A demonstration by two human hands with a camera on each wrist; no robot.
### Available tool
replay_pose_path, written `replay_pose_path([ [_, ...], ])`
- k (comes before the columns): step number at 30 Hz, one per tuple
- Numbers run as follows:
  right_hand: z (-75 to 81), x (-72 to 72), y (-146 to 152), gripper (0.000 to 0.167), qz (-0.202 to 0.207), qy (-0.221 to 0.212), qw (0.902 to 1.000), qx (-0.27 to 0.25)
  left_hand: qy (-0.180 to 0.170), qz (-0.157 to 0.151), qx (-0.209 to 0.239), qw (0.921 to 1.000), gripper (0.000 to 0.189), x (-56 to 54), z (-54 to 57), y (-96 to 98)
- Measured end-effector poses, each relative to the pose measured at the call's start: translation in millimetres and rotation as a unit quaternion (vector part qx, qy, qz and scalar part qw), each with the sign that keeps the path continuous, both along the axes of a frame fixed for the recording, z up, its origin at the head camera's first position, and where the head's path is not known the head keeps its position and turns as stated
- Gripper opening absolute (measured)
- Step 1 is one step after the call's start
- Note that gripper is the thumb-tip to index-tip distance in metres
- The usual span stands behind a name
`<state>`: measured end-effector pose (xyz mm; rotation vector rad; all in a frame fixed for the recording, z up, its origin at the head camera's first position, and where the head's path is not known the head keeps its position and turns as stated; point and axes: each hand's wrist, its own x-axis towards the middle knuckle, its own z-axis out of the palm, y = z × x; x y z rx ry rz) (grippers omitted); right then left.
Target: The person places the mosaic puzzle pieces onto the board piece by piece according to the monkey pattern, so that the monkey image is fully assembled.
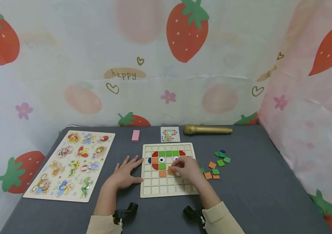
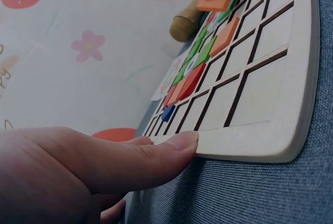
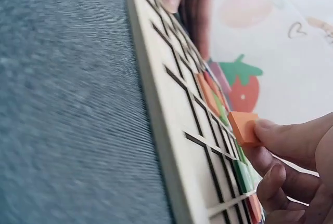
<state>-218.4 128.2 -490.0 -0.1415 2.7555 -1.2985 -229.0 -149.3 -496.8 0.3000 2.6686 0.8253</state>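
A wooden grid board (image 1: pixel 155 191) lies on the table with red, green, orange and blue tiles and round eye pieces set in its squares. My left hand (image 1: pixel 124 175) lies beside it with spread fingers, the thumb and fingertips touching its left edge. Over the board, my right hand (image 1: pixel 188 168) pinches a square orange tile (image 3: pixel 243 128) between thumb and finger. In the left wrist view this tile is held tilted just above the grid. An orange tile (image 1: pixel 162 173) sits in a square to its left. The right hand hides some of the board's right side.
Loose green tiles (image 1: pixel 221 163) and orange tiles (image 1: pixel 212 165) lie scattered right of the board. Behind it are a pattern card (image 1: pixel 170 134), a pink block (image 1: pixel 135 136) and a gold microphone (image 1: pixel 208 130). An insect-picture puzzle board (image 1: pixel 76 178) lies on the left.
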Motion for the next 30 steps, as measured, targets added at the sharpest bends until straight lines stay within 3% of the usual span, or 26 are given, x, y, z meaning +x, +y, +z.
replay_pose_path([
  [15, -2.5, 3.7, -7, 0.008, 0.023, -0.005, 0.9994, 0.026, -0.003, -0.001, -0.006, 1.0, 0.081, 1.7, 3.1, 1.0],
  [30, -7.4, 1.5, -11, 0.006, 0.003, -0.004, 0.999, 0.045, -0.004, -0.001, -0.006, 1.0, 0.081, 1.5, 4.1, 1.9],
])
